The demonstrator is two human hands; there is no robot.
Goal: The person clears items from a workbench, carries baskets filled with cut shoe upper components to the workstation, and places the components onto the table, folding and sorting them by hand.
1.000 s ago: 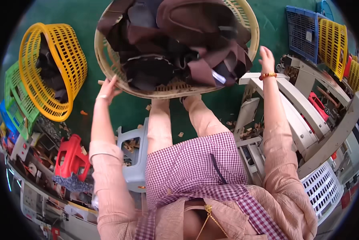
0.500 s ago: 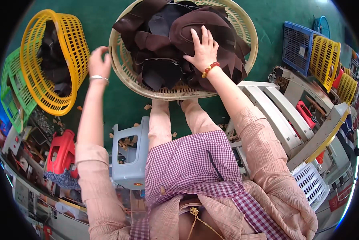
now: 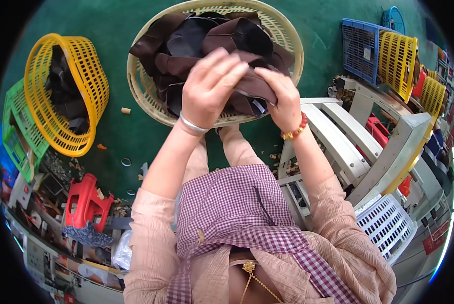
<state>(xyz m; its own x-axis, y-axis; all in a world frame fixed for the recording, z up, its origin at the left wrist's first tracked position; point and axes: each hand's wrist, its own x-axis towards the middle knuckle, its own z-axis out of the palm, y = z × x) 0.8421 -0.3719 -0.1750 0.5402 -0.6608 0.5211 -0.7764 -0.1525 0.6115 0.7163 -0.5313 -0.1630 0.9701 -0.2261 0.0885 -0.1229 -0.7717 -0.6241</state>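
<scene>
A large cream oval basket (image 3: 131, 83) stands on the floor in front of me, heaped with dark brown and black leather-like pieces (image 3: 184, 40). Over its near side, my right hand (image 3: 286, 104) grips the edge of a brown leather piece (image 3: 256, 87), thumb and fingers closed round it. A small white patch shows at that piece's lower edge. My left hand (image 3: 207, 93) is raised beside it, its blurred fingers stretched toward the piece. Whether those fingertips touch it I cannot tell.
At left stand a yellow basket (image 3: 101, 83) with dark pieces, a green crate (image 3: 15, 119) and a red stool (image 3: 89, 200). A pale slatted frame (image 3: 341, 137) is close at right, with blue (image 3: 361, 50) and yellow crates (image 3: 398, 66) beyond. Scraps lie on the green floor.
My left hand has come in from left of the cream basket to over the pile. My right hand, flat on the pile before, has drawn nearer to me and taken hold of a brown piece.
</scene>
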